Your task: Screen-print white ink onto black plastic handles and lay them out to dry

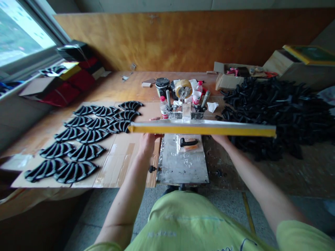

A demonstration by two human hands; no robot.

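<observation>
A long frame with a yellow edge (204, 131), which looks like a screen-printing frame, is raised edge-on across the middle. My left hand (149, 138) is closed on its left part, with fingers showing above and below the edge. My right hand (220, 138) reaches up to the frame's underside; its fingers are hidden behind it. Below the frame lies a metal base plate (183, 167). A black curved handle-like piece (188, 142) rests on a taped pad on this plate. Behind the frame stands a metal clamp bracket (197, 114).
On cardboard (115, 167) at left, black ribbed fan-shaped groups of pieces (75, 171) lie in rows. A heap of black pieces (277, 108) covers the right side. Behind are a bottle (163, 108), a tape roll (183, 89), a black can (162, 85) and a white cup (196, 97).
</observation>
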